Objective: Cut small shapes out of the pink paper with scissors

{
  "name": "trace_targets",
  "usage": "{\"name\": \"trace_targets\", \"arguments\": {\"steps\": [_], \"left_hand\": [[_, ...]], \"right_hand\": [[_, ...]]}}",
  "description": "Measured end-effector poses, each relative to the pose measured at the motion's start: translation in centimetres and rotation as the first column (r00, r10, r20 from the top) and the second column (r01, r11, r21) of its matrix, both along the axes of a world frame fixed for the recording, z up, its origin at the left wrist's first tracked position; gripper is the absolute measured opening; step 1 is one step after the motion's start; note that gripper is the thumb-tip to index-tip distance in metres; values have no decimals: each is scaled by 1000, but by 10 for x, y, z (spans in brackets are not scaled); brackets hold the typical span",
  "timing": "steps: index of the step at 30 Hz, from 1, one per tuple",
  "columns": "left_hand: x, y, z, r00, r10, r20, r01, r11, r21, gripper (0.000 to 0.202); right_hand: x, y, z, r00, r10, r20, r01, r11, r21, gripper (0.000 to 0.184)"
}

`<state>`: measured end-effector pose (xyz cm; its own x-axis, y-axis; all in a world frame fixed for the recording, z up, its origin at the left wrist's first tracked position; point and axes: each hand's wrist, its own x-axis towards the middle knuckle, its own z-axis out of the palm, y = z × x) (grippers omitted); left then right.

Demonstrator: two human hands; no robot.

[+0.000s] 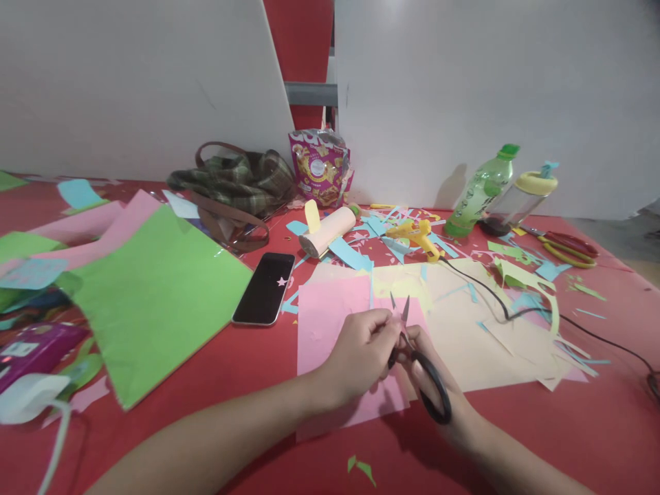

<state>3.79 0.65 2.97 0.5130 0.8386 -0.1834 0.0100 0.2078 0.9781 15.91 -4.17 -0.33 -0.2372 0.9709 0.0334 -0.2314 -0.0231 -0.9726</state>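
My right hand (436, 368) grips a pair of scissors (433, 388) with black handles, their blades parted and pointing away from me. Close against it, my left hand (364, 347) is closed in a pinch beside the blades. A small bit of pink seems to show at its fingertips, too small to make out. Below both hands lie sheets of pink paper (330, 323), partly covered by them, on top of cream paper (464, 344). A phone (264, 289) with a tiny pink star (281, 282) on its screen rests left of the pink paper.
A yellow glue gun (415, 235) trails a black cord to the right. Behind stand a paper tube (330, 232), a snack bag (320, 168), a green bottle (482, 192) and a jar (526, 199). Green sheets (165, 295) lie left; red-handled pliers (567, 244) and paper scraps lie right.
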Motion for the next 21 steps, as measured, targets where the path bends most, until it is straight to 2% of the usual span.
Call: {"name": "trace_targets", "arguments": {"steps": [9, 21], "left_hand": [[-1, 1, 1, 1000, -12, 5, 11, 1000, 26, 29], [0, 1, 4, 997, -65, 31, 66, 997, -27, 30]], "right_hand": [[-2, -1, 0, 1000, 13, 19, -13, 1000, -1, 19], [-2, 0, 9, 999, 18, 28, -17, 999, -30, 20]]}}
